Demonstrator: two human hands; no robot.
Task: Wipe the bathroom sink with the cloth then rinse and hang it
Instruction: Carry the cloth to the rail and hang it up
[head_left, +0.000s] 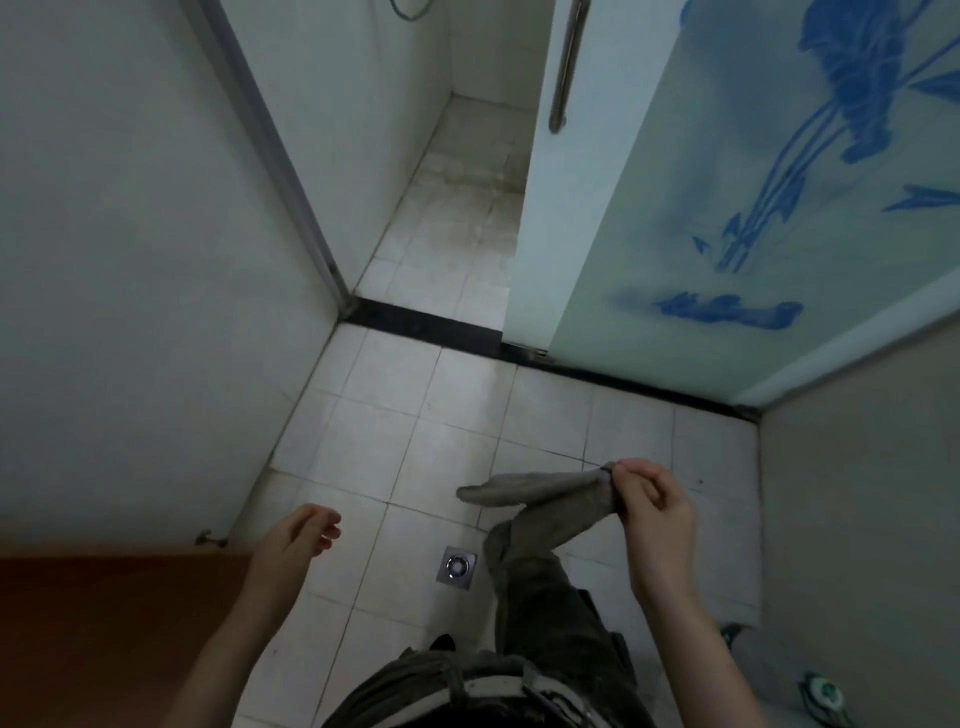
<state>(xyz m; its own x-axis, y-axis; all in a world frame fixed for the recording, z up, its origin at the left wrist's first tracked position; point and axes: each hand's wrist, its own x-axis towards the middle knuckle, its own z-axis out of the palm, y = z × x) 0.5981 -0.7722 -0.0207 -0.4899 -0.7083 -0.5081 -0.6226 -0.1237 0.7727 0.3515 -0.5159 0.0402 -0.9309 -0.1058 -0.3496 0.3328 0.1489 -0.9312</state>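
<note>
The right thumb and fingertips (626, 469) pinch one end of a grey cloth (537, 492); the other fingers of the right hand (655, 512) curl loosely behind the pinch. From that grip the cloth hangs in the air above the floor. One limp end sticks out to the left, and another fold drops down in front of the person's dark trouser leg (550, 613), where cloth and trousers are hard to tell apart.

The left hand (301, 538) holds nothing. Its fingers (326, 521) are relaxed and slightly bent, well apart from the cloth, palm turned inward.

Below and between the two hands a small square metal floor drain (456, 566) is set in the white tiled floor (374, 431). A dark threshold strip (431, 328) crosses the tiles ahead — beyond it lies a stained shower floor (457, 208). A frosted glass sliding door (727, 218) with a blue plant pattern stands at the right, partly open, with a vertical metal bar handle (567, 62) near its edge. A white wall (130, 260) fills the left side, and a brown wooden panel (104, 634) sits at the lower left.
</note>
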